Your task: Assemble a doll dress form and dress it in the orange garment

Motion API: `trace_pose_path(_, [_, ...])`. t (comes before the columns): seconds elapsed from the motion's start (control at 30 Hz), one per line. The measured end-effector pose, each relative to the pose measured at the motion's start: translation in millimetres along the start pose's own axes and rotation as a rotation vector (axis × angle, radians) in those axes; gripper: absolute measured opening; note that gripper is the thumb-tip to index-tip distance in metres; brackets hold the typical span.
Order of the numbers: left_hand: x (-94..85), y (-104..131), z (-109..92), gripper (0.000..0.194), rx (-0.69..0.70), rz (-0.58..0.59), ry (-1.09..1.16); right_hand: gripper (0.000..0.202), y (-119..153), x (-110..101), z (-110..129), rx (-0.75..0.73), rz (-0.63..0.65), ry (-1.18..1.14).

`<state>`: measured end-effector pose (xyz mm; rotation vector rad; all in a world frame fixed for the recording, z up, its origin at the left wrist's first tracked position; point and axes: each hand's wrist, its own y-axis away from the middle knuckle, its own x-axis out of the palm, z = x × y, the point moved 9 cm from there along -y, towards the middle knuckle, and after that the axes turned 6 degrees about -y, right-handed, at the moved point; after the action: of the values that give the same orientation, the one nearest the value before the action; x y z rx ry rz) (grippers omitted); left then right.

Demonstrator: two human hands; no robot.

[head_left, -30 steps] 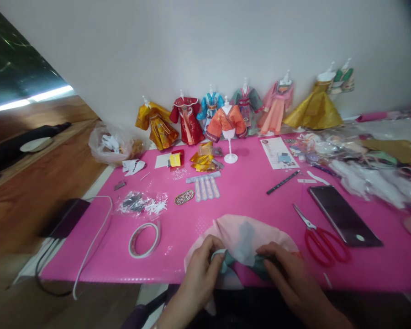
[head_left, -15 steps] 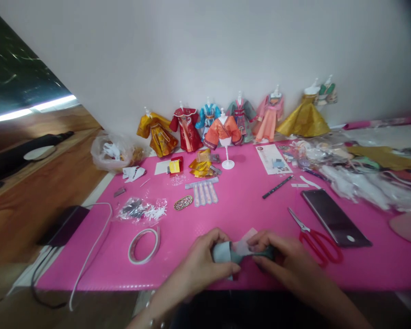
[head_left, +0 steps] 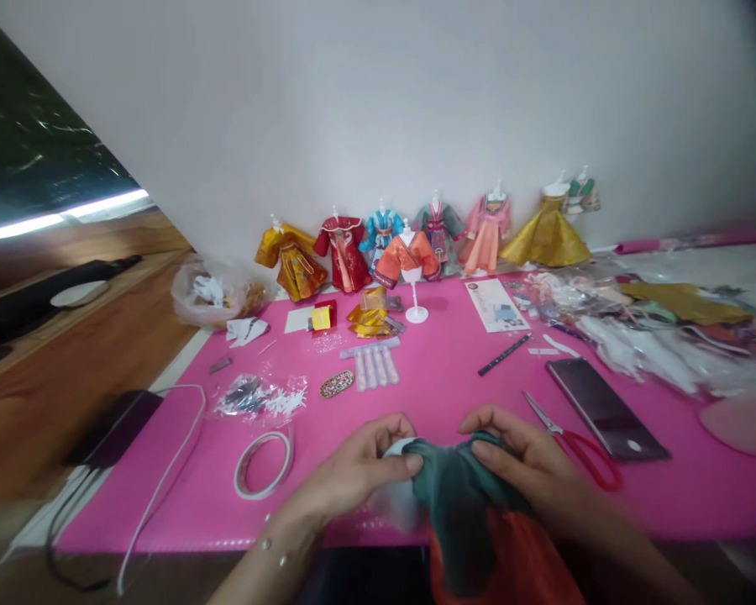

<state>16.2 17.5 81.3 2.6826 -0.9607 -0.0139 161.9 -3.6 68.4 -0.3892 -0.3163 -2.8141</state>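
Between my hands hangs a piece of green and orange-red cloth (head_left: 459, 496), its lower part falling past the table's front edge. My left hand (head_left: 369, 462) pinches the green cloth at its left end, thumb on top, together with a pale whitish strip (head_left: 400, 449). The cloth's right side is gripped by my right hand (head_left: 517, 449), with the thumb pressed over a fold. Just right of that hand lie scissors with red handles (head_left: 576, 445). A roll of white tape (head_left: 263, 465) rests to the left of my left hand.
Small doll garments on white stands line the wall, among them an orange top (head_left: 409, 255). A phone (head_left: 608, 409), a dark pen (head_left: 504, 355), bagged materials (head_left: 655, 336), an oval patterned piece (head_left: 337, 384) and a bag of white bits (head_left: 261, 395) lie on the pink table (head_left: 328, 437).
The green and orange-red cloth now hangs open between my hands; before, only a small green part showed beside the pale strip. My right hand has turned, and the view has shifted slightly.
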Motion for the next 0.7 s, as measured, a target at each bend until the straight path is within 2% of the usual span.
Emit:
trace_pose_path(0.13, [0.8,-7,12,0.038,-0.016,-0.053,0.125,0.036,-2,-4,7,-0.095,-0.043,0.122])
trace_pose_path(0.33, [0.2,-14,25,0.050,-0.028,-0.030,0.022,0.031,-11,-11,6,-0.180,-0.064,0.266])
trace_pose_path(0.43, [-6.8,-17,35,0.046,-0.073,-0.079,-0.067,0.032,-16,-13,2,-0.177,-0.064,0.320])
trace_pose_path(0.53, [-12.2,-19,41,0.044,-0.063,-0.121,-0.085,0.037,-18,-14,-2,-0.148,-0.044,0.341])
trace_pose_path(0.7, [-13.2,-28,60,0.041,-0.106,-0.082,-0.022,0.038,-29,-19,-3,-0.150,0.016,0.361])
